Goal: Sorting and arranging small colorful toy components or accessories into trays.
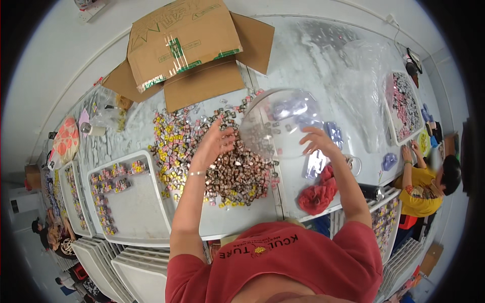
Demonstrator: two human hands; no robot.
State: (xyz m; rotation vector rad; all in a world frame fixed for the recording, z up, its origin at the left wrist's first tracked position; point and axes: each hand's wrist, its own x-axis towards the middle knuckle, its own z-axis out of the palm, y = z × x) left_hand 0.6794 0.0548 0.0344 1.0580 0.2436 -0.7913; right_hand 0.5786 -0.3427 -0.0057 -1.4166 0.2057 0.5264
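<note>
Where the white tray [139, 209] lies: left of the frame, clusters of small pieces along its upper and left parts.
Loose pieces [230, 177]: brown, yellow and pink, heaped mid-frame.
Left hand [221, 139]: fingers spread over the heap's upper part.
Clear round container [278, 121]: just above centre.
Right hand [319, 141]: fingers apart, curved at the container's right side; cannot tell whether they touch.
Red cloth [318, 197]: bunched, right of lower centre.
</note>
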